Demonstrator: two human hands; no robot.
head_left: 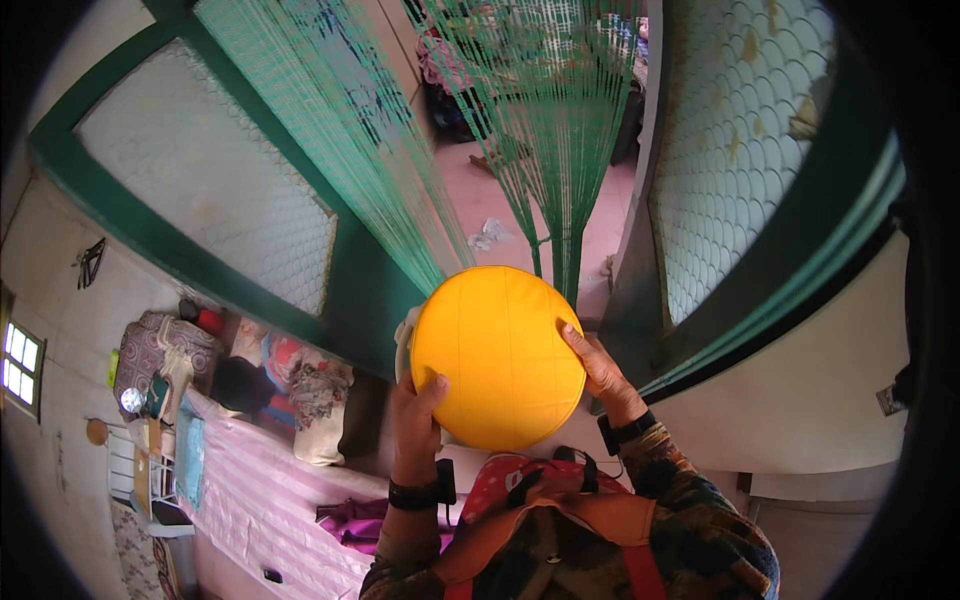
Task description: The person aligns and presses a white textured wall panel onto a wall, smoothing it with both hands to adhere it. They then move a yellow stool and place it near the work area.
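Note:
A round yellow padded seat with stitched seams, like the top of a stool, is held in front of my body. My left hand grips its lower left edge, thumb on top and fingers hidden beneath. On the right edge, my right hand holds on with its thumb over the top; its other fingers are mostly hidden under the rim. A whitish part shows behind the seat's left edge, and I cannot tell what lies below. Dark bands circle both my wrists.
Green string curtains hang in the doorway ahead, between an open green door panel and another panel. Crumpled clear plastic lies on the pink floor beyond. To the left are a pink striped sheet and a heap of cloth.

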